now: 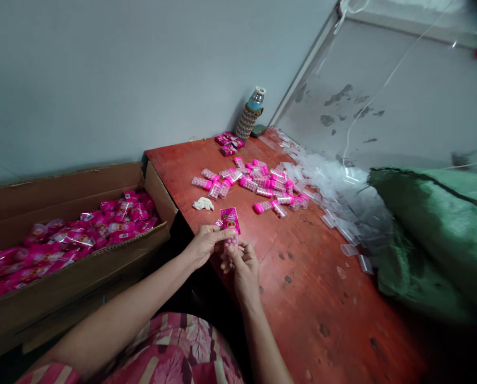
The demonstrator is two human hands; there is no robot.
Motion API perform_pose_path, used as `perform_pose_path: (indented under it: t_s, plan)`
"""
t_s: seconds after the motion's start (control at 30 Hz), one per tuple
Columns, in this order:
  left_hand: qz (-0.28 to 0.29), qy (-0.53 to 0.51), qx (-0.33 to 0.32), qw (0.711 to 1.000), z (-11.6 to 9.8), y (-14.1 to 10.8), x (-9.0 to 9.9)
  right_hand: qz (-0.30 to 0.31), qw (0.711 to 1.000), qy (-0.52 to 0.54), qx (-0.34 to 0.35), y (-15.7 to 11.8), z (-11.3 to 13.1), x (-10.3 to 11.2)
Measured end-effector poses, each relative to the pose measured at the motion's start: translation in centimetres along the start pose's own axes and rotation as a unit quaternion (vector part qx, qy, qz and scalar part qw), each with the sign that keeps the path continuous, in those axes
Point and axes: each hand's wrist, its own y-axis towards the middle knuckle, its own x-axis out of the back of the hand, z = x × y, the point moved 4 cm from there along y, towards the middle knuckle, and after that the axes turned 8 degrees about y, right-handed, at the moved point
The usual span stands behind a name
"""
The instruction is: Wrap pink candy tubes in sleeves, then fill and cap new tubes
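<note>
Near the table's front edge, both my hands hold one small clear container of pink balls (pixel 231 241). A pink printed wrapper (pixel 231 218) shows at its upper end. My left hand (pixel 209 244) pinches it from the left, thumb across its front. My right hand (pixel 243 262) grips the lower end, with fingers curled behind it. Just beyond my hands lies a crumpled white lump (pixel 203 204). Farther back, many loose containers with pink caps (pixel 262 183) are scattered on the red table (pixel 302 288).
To the left, a cardboard box (pixel 164 233) holds many pink wrapped packs (pixel 118 221). Clear plastic sleeves (pixel 326 181) spread along the right, beside a green sack (pixel 434 240). At the back stand a bottle in a woven cover (pixel 249 117) and several pink packs (pixel 229 143).
</note>
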Motion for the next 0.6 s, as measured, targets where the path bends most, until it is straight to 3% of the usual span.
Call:
perform_pose_path:
  t_s: [0.1,0.33,0.4,0.53,0.6]
  plan:
    - [-0.028,-0.021,-0.005,0.999,-0.1,-0.2,0.4,0.016,1.000,0.003,0.022,-0.3,0.3,-0.2]
    - [0.018,-0.038,0.001,0.999,0.8,-1.7,-0.8,-0.006,0.999,0.042,0.017,0.4,0.4,-0.3]
    - [-0.018,-0.058,-0.027,0.998,0.0,-2.5,0.1,0.000,1.000,0.030,0.004,0.5,0.3,-0.4]
    - [-0.169,-0.118,-0.173,0.963,-2.9,-4.4,4.0,0.000,1.000,-0.004,-0.004,0.7,0.6,0.2]
    - [-0.219,-0.068,-0.214,0.950,-3.6,-4.7,5.6,-0.015,0.999,-0.031,0.002,0.7,0.8,0.9]
